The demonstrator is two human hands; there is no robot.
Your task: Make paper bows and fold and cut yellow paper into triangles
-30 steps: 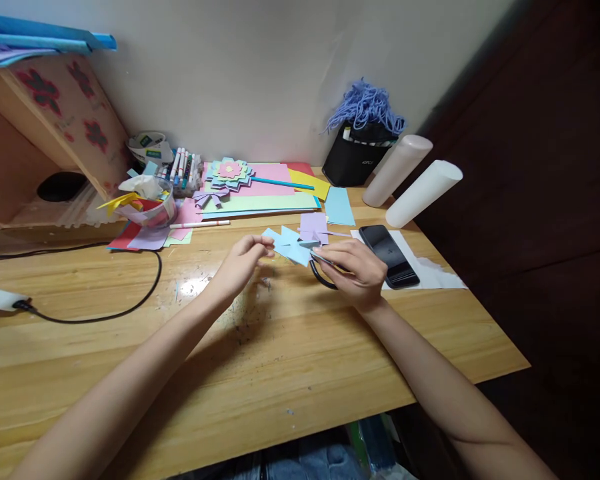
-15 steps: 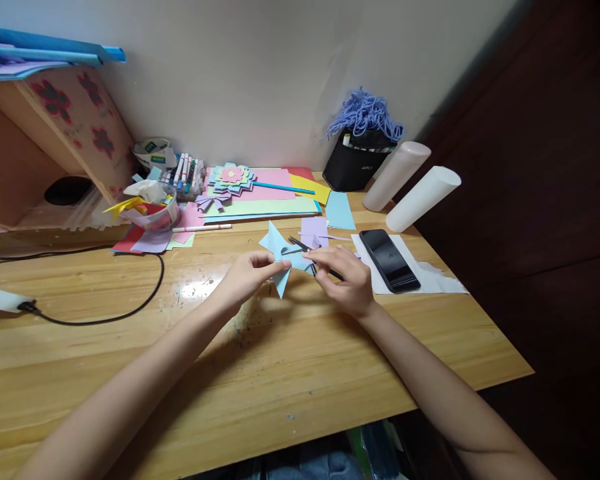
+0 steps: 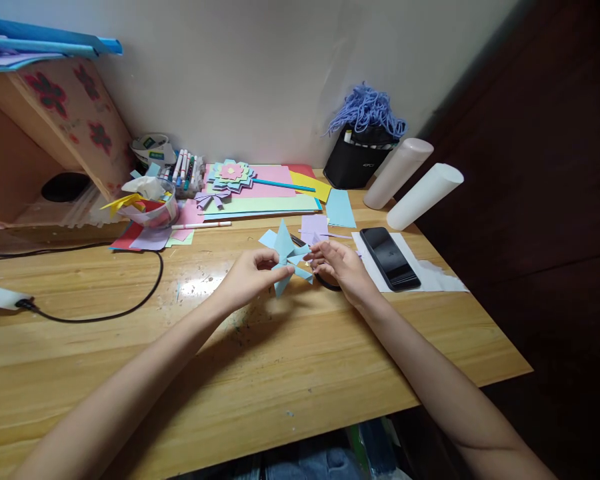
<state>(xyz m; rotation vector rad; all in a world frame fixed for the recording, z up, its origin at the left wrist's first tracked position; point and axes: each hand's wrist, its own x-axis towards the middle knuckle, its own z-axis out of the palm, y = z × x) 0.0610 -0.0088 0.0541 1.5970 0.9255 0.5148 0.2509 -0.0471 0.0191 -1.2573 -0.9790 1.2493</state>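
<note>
Above the desk, my left hand (image 3: 254, 275) pinches a light blue folded paper star (image 3: 283, 248) near its centre, thumb in front. Its points stick out upward, downward and to the right. At the tip of one right-hand flap, my right hand (image 3: 341, 268) has its thumb and forefinger closed on the paper, the other fingers loosely curled. Black scissors (image 3: 329, 285) lie on the desk behind, mostly covered by the right hand and the star. Behind the star is a purple paper sheet (image 3: 314, 225) with purple scraps.
A black phone (image 3: 390, 259) rests on white paper to the right. Two white cylinders (image 3: 425, 197) and a black pouch (image 3: 356, 163) stand behind. Markers (image 3: 184, 168), a scrap tub (image 3: 155, 210), coloured sheets and a paper flower (image 3: 231, 175) line the back. A black cable (image 3: 153, 287) curves at left.
The blue paper star has turned in my left hand, so different points and flaps face up and right. My right hand's fingers have shifted and curled differently at its right side.
</note>
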